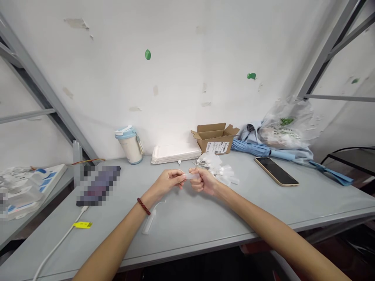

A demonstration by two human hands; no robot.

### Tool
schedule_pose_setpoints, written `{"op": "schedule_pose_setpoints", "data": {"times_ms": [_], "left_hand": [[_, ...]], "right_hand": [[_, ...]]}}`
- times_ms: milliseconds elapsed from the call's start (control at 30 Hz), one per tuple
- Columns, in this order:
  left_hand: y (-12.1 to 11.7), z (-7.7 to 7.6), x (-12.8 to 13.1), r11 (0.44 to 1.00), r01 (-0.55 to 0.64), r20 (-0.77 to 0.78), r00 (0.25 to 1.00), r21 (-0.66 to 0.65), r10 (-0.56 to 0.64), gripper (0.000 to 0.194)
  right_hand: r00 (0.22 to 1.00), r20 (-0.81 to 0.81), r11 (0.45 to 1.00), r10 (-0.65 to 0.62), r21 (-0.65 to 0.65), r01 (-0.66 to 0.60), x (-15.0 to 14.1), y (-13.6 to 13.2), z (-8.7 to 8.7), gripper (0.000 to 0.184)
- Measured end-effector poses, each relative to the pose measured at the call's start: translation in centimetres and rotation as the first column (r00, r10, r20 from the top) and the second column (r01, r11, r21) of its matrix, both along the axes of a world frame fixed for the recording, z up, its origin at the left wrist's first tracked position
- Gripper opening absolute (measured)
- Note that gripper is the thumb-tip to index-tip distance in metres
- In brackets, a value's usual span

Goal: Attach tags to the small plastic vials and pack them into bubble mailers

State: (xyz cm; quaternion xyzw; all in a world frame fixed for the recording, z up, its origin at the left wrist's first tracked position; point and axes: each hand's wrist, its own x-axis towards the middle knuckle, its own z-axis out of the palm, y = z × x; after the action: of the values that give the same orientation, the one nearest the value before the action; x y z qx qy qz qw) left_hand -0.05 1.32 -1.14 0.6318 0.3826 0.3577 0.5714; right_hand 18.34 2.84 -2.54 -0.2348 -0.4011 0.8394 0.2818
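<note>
Between my two hands, just above the grey table [187, 218], is a small translucent white plastic tube [192, 176]. The fingertips of my left hand [172, 179] pinch its left end, and my right hand [203, 181] closes round the right end with the thumb on top. Fingers cover both ends, so their detail is hidden. Beside my left wrist, which wears a dark red bead bracelet, lies a similar translucent tube [150, 221] with a thin curved white strand. Behind my right hand sits a loose pile of white tubes with strands [215, 164].
Along the wall stand a cream cup with a blue lid [130, 146], stacked white trays [175, 153] and an open cardboard box [216, 138]. To the right lie a blue folded umbrella [252, 147], a plastic bag [288, 125] and a phone [277, 171]. A cable [58, 246] crosses the left side.
</note>
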Motion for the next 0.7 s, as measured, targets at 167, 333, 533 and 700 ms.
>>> {"op": "schedule_pose_setpoints", "data": {"times_ms": [167, 333, 533, 700], "left_hand": [[0.0, 0.0, -0.1, 0.986, 0.021, 0.013, 1.000, -0.163, -0.019, 0.038], [0.2, -0.2, 0.0, 0.972, -0.066, -0.020, 0.998, -0.223, 0.063, 0.040], [0.3, -0.1, 0.1, 0.956, -0.219, -0.043, 0.976, -0.194, 0.214, 0.039], [0.3, -0.4, 0.0, 0.987, -0.159, -0.011, 0.987, -0.018, 0.159, 0.034]], "right_hand": [[1.000, 0.014, 1.000, 0.001, 0.000, -0.001, -0.1, 0.0, 0.0, 0.027], [0.973, 0.149, 0.977, -0.175, 0.145, 0.153, -0.6, -0.4, 0.2, 0.021], [0.760, 0.187, 0.527, -0.623, 0.818, 0.230, -0.7, 0.2, -1.0, 0.022], [0.775, 0.232, 0.589, -0.588, 0.779, 0.214, -0.3, 0.5, -1.3, 0.025]]}}
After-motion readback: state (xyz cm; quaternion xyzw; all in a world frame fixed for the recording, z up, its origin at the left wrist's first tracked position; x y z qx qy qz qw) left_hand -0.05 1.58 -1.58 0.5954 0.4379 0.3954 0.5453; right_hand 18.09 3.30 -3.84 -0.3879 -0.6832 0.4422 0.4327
